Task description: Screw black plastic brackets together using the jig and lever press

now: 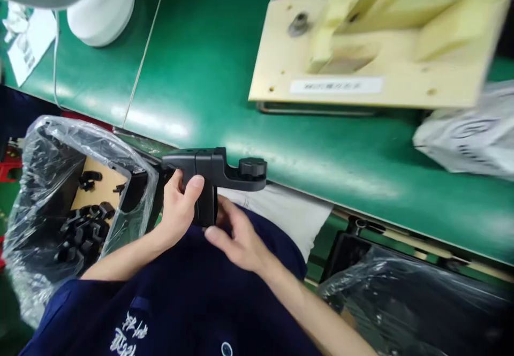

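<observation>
A black plastic bracket (217,171) with a round knob at its right end is held in front of my chest, just below the edge of the green table (209,77). My left hand (179,206) is wrapped round its left part, thumb on the front face. My right hand (235,235) touches the bracket's lower stem from below, fingers curled against it.
A box lined with clear plastic (60,195) holds several black parts at my left. Another plastic-lined bin (401,302) sits at the lower right. On the table stand a pale wooden jig (373,45), a white fan base (102,5), papers (28,40) and a grey bag (469,136).
</observation>
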Motion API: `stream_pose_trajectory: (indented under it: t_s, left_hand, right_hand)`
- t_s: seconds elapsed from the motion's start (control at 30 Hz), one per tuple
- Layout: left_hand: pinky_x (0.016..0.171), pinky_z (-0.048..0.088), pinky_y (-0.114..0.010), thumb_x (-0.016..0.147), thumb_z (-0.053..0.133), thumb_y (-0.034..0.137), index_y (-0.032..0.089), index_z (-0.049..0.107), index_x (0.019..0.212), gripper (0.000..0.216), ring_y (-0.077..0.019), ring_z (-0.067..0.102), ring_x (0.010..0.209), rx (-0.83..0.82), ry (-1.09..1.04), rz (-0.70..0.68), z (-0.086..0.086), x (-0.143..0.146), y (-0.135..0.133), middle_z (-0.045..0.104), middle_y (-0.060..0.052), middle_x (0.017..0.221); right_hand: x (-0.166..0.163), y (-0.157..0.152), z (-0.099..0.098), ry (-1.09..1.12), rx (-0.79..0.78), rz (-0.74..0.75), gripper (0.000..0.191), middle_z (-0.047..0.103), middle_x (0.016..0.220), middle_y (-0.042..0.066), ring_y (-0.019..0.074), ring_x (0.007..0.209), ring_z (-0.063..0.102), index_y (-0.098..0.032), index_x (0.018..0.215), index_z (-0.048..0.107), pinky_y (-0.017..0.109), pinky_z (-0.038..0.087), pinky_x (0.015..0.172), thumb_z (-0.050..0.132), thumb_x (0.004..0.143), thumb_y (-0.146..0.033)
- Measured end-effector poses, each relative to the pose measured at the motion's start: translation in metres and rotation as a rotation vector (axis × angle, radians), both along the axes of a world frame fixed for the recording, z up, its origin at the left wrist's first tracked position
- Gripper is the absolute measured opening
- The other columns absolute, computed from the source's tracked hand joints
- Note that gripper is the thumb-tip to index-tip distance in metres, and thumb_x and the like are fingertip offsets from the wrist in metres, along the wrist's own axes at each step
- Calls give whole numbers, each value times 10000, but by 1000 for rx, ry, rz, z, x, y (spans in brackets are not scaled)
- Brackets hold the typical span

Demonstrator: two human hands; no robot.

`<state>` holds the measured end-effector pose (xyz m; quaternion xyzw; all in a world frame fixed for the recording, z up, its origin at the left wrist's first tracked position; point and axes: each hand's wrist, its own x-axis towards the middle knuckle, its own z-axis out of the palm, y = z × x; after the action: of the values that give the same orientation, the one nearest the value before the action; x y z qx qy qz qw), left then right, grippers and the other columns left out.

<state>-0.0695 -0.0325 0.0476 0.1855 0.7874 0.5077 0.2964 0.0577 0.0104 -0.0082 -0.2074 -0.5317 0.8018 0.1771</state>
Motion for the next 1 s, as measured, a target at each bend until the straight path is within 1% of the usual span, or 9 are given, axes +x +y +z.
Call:
stream_pose_trajectory:
  t_s: [0.13, 0.27, 0.37, 0.47, 0.53, 0.6, 0.73, 0.83, 1.0]
  left_hand:
    - [564, 465, -239, 777, 639, 563, 162, 593, 857, 411, -132, 553, 607, 131, 14, -137, 7, 12, 24, 619, -3, 694]
    - [641, 514, -258, 863, 582, 426, 208, 631, 974, 249, -163, 631, 710, 360, 91, -421, 19, 24, 46, 685, -16, 817]
    - [757, 540, -289, 920, 501, 334, 247, 608, 1159, 276, -190, 677, 846, 398, 247, -654, 21, 25, 63, 717, -21, 937]
    - [789, 543, -311, 930, 485, 319, 246, 481, 1333, 410, -202, 688, 876, 351, 451, -787, 5, 17, 75, 718, -29, 982]
    - [754, 538, -327, 920, 504, 311, 225, 433, 1372, 465, -219, 683, 850, 349, 679, -780, -15, 3, 78, 709, -53, 981]
    - [734, 523, -352, 900, 537, 285, 191, 422, 1377, 499, -247, 668, 833, 356, 935, -722, -39, -17, 76, 696, -86, 960]
    - [775, 502, -400, 869, 556, 216, 148, 492, 1298, 439, -283, 641, 816, 310, 1232, -564, -73, -53, 70, 678, -130, 936]
    - [748, 497, -394, 842, 571, 205, 146, 548, 1217, 380, -290, 640, 807, 243, 1321, -430, -80, -61, 70, 684, -131, 919]
    - [677, 478, -363, 798, 603, 189, 170, 569, 1165, 370, -273, 654, 770, 158, 1394, -348, -76, -51, 75, 703, -96, 886]
  right_hand:
    - [7, 6, 24, -48, 95, -252, 520, 607, 884, 56, 199, 782, 579, -179, 1215, 494, 334, 500, 709, 619, 819, -493]
    - [49, 40, 57, -27, 218, -505, 526, 627, 967, 53, 222, 840, 608, -232, 1198, 542, 342, 512, 722, 636, 781, -539]
    - [90, 75, 83, -131, 459, -871, 530, 627, 965, 54, 240, 854, 608, -248, 1119, 590, 362, 515, 739, 664, 720, -589]
    - [121, 117, 101, -204, 596, -1226, 512, 612, 910, 78, 254, 832, 598, -217, 982, 607, 397, 514, 730, 596, 691, -638]
    - [136, 146, 106, -189, 520, -1335, 435, 561, 762, 51, 198, 654, 557, -206, 839, 572, 346, 489, 572, 562, 682, -611]
    - [147, 172, 106, -161, 374, -1368, 360, 480, 647, 3, 128, 504, 454, -205, 718, 500, 264, 383, 419, 596, 659, -546]
    - [169, 218, 106, -63, 175, -1411, 273, 525, 713, -17, 72, 478, 408, -198, 753, 485, 185, 297, 343, 658, 657, -386]
    - [181, 254, 113, -23, 8, -1454, 140, 542, 742, -33, 55, 437, 385, -214, 811, 470, 163, 315, 335, 525, 798, -342]
    - [180, 326, 121, -172, -186, -1423, 243, 489, 649, -25, 52, 416, 395, -197, 741, 410, 135, 329, 339, 446, 907, -370]
